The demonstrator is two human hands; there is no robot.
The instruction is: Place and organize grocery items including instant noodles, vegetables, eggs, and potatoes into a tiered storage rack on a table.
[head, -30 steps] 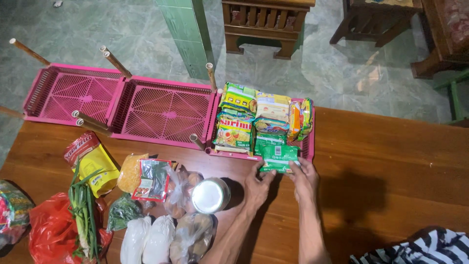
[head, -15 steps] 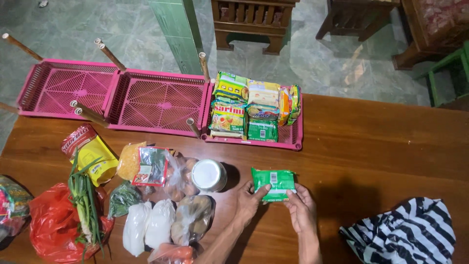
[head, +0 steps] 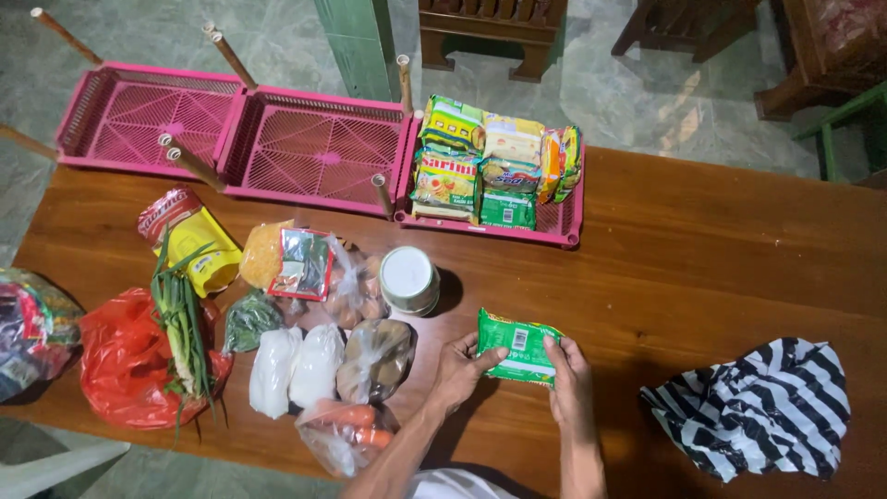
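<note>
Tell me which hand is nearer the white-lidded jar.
Left. The left hand holds the green packet's left end, just below and right of the jar. The right hand holds the packet's far end, farther right.

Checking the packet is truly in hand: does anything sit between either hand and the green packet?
Nothing visible: the left hand and right hand grip the green packet directly at its two ends.

A brown wooden table [head: 702,268] carries three pink baskets [head: 319,152], bagged groceries [head: 319,365], a red bag [head: 125,360], a white-lidded tub [head: 408,277] — and a striped cloth [head: 753,407].
</note>
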